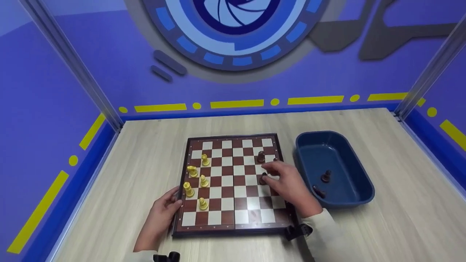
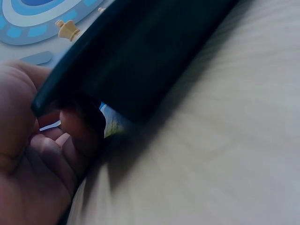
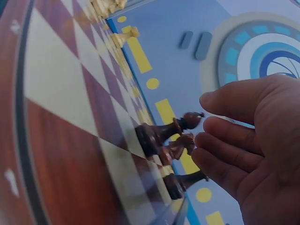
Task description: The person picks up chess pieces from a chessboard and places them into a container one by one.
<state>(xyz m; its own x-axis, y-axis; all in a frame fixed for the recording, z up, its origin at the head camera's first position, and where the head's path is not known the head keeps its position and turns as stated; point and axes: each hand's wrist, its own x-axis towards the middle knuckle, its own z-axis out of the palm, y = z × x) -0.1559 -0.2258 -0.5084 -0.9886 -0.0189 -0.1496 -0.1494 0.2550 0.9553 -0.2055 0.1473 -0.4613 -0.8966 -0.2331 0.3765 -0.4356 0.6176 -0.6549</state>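
Note:
A chessboard (image 1: 244, 191) lies with cream chess pieces (image 1: 204, 181) on its left side and dark ones on its right. My left hand (image 1: 162, 211) grips the left edge, thumb at the rim and fingers curled beneath in the left wrist view. Over the right side, my right hand (image 1: 289, 182) reaches toward a dark bishop (image 3: 159, 133). Its thumb and fingers are parted around the bishop's tip, with a gap showing in the right wrist view. A dark knight (image 1: 261, 157) stands just beyond. Another dark piece (image 3: 183, 183) is mostly hidden by the right hand in the head view.
To the right of the board is a blue bin (image 1: 355, 163). Inside, one dark piece (image 1: 326, 176) stands upright and another (image 1: 319, 191) lies on its side. A patterned blue wall (image 1: 233, 83) borders the back of the wooden table (image 1: 145, 145).

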